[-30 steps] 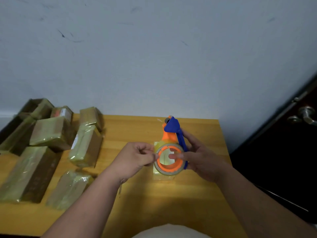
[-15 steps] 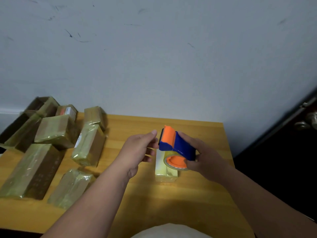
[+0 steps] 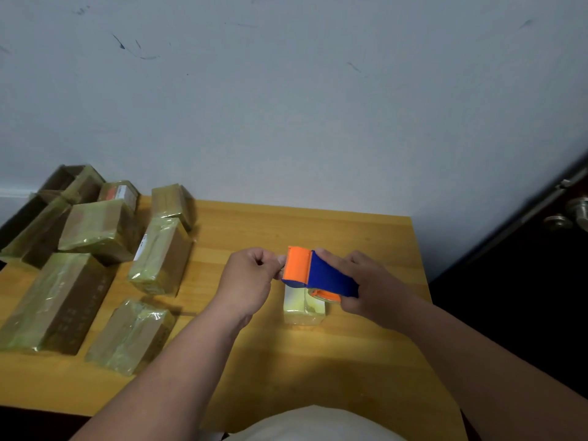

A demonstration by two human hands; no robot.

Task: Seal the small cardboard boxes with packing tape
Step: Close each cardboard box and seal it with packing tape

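Small box (image 3: 304,308) sits mid-counter (image 3: 350,237), directly beneath both hands, long axis twelve-to-six. Right hand (image 3: 372,288) grips the tape dispenser (image 3: 318,272); left hand (image 3: 251,278) pinches at its nine-o'clock end.

Wooden table (image 3: 366,237) sits right against the wall. Left side's piled with tape-wrapped cardboard boxes (image 3: 95,249), some stacked toward the far corner. One small tape-wrapped box (image 3: 302,308) sits alone around the middle.

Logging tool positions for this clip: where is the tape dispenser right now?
In the head view, the tape dispenser is held in the right hand just above the small box, right of centre on the table.
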